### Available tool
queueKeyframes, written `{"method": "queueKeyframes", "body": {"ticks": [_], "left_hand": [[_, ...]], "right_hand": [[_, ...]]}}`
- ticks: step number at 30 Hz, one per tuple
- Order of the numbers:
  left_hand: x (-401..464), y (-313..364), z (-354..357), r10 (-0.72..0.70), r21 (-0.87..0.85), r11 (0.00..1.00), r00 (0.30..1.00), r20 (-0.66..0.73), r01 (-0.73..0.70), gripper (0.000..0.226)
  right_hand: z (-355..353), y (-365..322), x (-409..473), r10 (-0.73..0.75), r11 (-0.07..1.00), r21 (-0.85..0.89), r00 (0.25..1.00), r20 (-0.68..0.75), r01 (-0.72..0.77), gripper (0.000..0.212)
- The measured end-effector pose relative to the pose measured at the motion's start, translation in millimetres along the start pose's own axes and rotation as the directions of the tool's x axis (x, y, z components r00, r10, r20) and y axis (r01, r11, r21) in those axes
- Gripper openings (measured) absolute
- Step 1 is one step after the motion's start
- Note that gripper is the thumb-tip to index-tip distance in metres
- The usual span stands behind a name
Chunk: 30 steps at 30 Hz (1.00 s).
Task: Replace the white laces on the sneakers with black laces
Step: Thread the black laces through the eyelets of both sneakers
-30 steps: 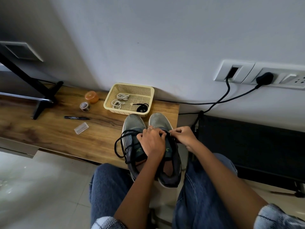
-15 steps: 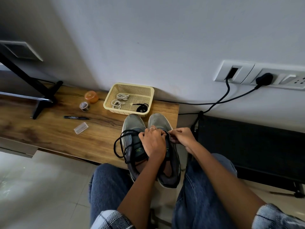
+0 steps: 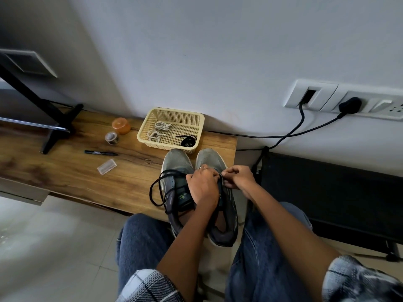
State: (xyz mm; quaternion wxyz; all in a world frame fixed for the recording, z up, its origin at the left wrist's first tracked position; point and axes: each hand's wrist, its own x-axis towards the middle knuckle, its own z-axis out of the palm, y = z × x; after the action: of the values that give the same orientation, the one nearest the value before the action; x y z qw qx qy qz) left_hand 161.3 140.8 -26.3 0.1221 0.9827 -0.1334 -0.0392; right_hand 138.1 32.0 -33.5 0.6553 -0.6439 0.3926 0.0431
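At centre frame, two grey sneakers (image 3: pixel 177 162) stand side by side on the wooden shelf (image 3: pixel 65 171). The left hand (image 3: pixel 204 188) curls over them, and the right hand (image 3: pixel 238 177) pinches a black lace (image 3: pixel 158 188) that loops off to the left. Just above, a cream basket (image 3: pixel 196 118) holds coiled white laces (image 3: pixel 161 126) and another black lace bundle (image 3: pixel 188 142).

Your left hand (image 3: pixel 204 188) lies knuckles up, fingers curled down and bunched toward the fingertips, a ring on one finger. Your right hand (image 3: pixel 238 177) sits just beside it, fingers curled in a pinch, tips meeting the left hand's. Both forearms reach forward bare from between your knees, sleeves pushed to the elbows.
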Motion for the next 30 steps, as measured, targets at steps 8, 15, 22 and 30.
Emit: {"method": "queueKeyframes", "body": {"ticks": [8,15,22,30], "left_hand": [[-0.7,-2.3,-3.8,0.034,-0.037,0.999,0.999,-0.008,-0.034,0.016],[-0.8,-3.2,-4.5,0.041,-0.044,0.998,0.999,0.001,-0.041,0.018],[-2.3,-5.9,-8.8,0.027,-0.099,0.995,1.0,0.008,-0.026,0.018],[-6.0,-10.2,-12.5,0.033,-0.092,0.995,0.999,0.008,-0.032,0.019]], "right_hand": [[0.0,-4.7,5.1,0.039,0.999,-0.016,0.999,0.033,-0.039,0.009],[12.3,-2.0,8.1,-0.059,0.868,-0.496,0.996,-0.062,0.02,0.019],[4.8,-1.7,3.0,0.121,0.992,0.062,0.986,-0.118,-0.114,0.013],[-7.7,-2.0,-9.9,0.192,0.902,0.415,0.973,-0.13,-0.123,0.028]]}}
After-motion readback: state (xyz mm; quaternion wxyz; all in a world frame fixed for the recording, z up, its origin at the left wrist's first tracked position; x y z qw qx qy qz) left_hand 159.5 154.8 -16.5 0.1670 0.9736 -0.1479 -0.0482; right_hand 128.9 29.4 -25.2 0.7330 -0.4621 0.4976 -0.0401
